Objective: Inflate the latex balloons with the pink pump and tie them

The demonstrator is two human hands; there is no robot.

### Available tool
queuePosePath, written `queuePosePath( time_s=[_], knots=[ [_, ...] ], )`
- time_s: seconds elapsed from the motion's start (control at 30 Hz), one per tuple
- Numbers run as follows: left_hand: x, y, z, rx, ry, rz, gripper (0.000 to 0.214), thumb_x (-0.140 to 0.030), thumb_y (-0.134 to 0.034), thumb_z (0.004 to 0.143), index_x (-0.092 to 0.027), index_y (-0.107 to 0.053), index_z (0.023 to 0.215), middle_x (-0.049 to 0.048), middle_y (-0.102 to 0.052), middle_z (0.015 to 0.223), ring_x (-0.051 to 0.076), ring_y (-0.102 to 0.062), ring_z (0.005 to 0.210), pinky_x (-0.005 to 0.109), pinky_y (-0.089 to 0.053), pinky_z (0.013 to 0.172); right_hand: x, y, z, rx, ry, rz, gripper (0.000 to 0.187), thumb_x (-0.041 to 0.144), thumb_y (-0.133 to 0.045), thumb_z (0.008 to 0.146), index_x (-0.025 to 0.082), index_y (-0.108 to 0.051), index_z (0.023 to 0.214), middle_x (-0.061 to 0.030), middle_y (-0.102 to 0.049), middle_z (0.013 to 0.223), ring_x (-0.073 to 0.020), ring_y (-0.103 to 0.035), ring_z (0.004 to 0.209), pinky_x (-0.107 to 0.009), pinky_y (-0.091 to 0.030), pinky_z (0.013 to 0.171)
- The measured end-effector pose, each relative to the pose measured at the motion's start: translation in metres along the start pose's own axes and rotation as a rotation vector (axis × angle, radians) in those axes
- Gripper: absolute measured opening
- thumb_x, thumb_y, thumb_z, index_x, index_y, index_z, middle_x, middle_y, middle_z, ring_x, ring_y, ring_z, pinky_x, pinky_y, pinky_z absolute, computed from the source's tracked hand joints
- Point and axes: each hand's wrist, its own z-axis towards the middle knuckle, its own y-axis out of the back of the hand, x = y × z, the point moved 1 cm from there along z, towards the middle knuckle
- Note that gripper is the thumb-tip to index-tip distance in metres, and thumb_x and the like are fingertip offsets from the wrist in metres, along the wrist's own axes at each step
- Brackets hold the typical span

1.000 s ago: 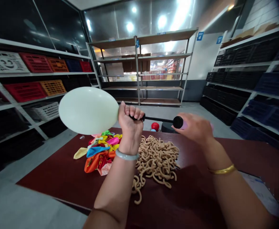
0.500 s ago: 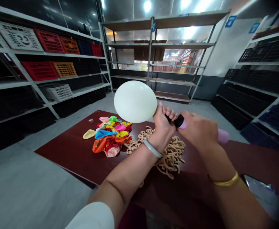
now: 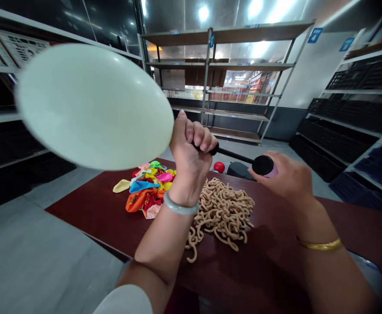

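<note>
A large pale balloon (image 3: 96, 109), swollen with air, sticks out to the left of my left hand (image 3: 192, 152). That hand is closed around the balloon's neck and the black end of a hand pump (image 3: 236, 155); the join between them is hidden by my fingers. My right hand (image 3: 290, 179) grips the pump's purple barrel behind its black collar. A long stretch of black rod shows between my two hands. Below my wrists, a heap of tan, curly twisted pieces (image 3: 225, 209) lies on the dark red table (image 3: 96, 213).
Limp coloured balloons (image 3: 145, 189) are piled on the table left of the tan heap. A phone-like flat object (image 3: 369, 270) lies by my right forearm, partly hidden. Past the table's far edge is a red ball-like thing (image 3: 219, 167). Metal shelves (image 3: 207, 78) stand behind.
The balloon has grown much larger and shifted up and left with my left hand. My hands have moved apart, drawing the pump's rod out. The red round thing has come into view.
</note>
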Motion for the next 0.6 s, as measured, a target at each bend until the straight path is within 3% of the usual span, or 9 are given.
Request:
queuePosePath(
  time_s=[0.17, 0.47, 0.6],
  knots=[
    [0.000, -0.002, -0.002, 0.002, -0.044, -0.014, 0.046, -0.039, -0.057, 0.088, -0.019, -0.033, 0.054, -0.0071, -0.026, 0.044, 0.005, -0.027, 0.034, 0.022, -0.024, 0.037, 0.009, 0.000, 0.000, 0.019, -0.044, -0.007, 0.046, 0.058, -0.053, 0.080, 0.019, -0.064, 0.100, -0.0080, -0.070, 0.089, -0.0242, -0.063, 0.079, -0.030, -0.037, 0.063],
    [0.065, 0.004, -0.017, 0.077, 0.168, -0.103, 0.050, -0.043, -0.054, 0.088, -0.019, -0.027, 0.054, -0.0071, -0.025, 0.044, 0.005, -0.025, 0.034, 0.022, -0.021, 0.037, 0.057, 0.027, 0.007, 0.112, -0.082, -0.108, 0.030, 0.050, -0.054, 0.081, 0.023, -0.061, 0.093, -0.0039, -0.067, 0.078, -0.0201, -0.058, 0.066, -0.030, -0.023, 0.054],
    [0.073, 0.001, -0.024, 0.073, 0.193, -0.090, 0.051, -0.043, -0.055, 0.088, -0.019, -0.027, 0.052, -0.0067, -0.025, 0.043, 0.005, -0.026, 0.034, 0.022, -0.021, 0.038, 0.062, 0.027, 0.006, 0.123, -0.105, -0.078, 0.026, 0.046, -0.056, 0.078, 0.023, -0.062, 0.089, -0.0035, -0.068, 0.076, -0.0192, -0.058, 0.063, -0.030, -0.022, 0.053]
  ],
)
